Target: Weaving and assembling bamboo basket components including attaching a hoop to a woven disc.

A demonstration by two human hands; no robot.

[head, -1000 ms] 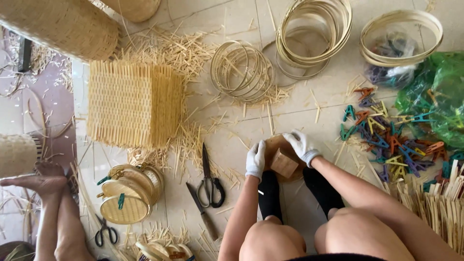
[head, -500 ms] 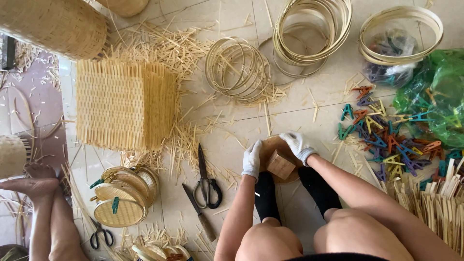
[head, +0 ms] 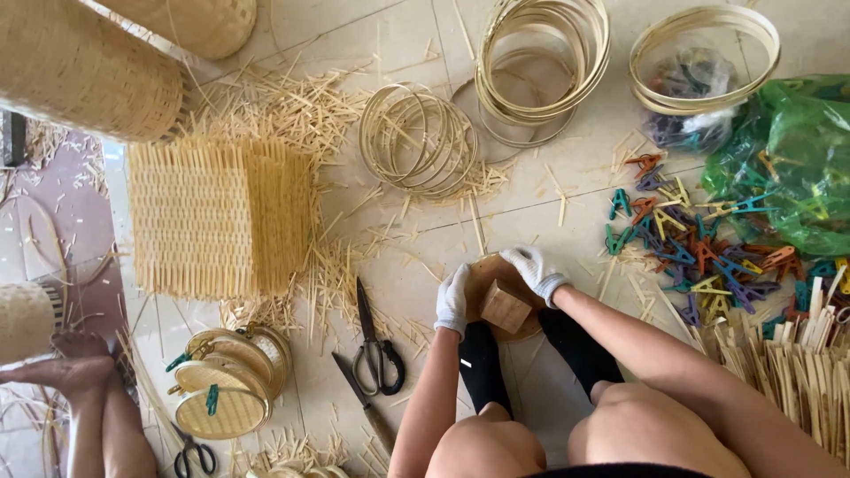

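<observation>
Both gloved hands, left hand (head: 453, 299) and right hand (head: 535, 273), grip the rim of a round woven disc (head: 492, 269) with a wood block (head: 506, 306) on it, on the floor (head: 567, 177) between the feet, scissors (head: 375, 349) just left.

Basket-weaving workshop floor (bamboo hoops (head: 416, 137), woven mats (head: 217, 217), shavings).

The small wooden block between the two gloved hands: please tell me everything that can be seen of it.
The wooden block is a small, light brown cube-like piece of plain, unpainted wood with flat faces and fairly sharp edges. It sits tilted on a round woven bamboo piece on the tiled floor, just beyond the person's dark-socked feet. The left hand, in a white glove, rests against its left side; the gloved right hand lies just above and to its right. Its underside is hidden.
</observation>
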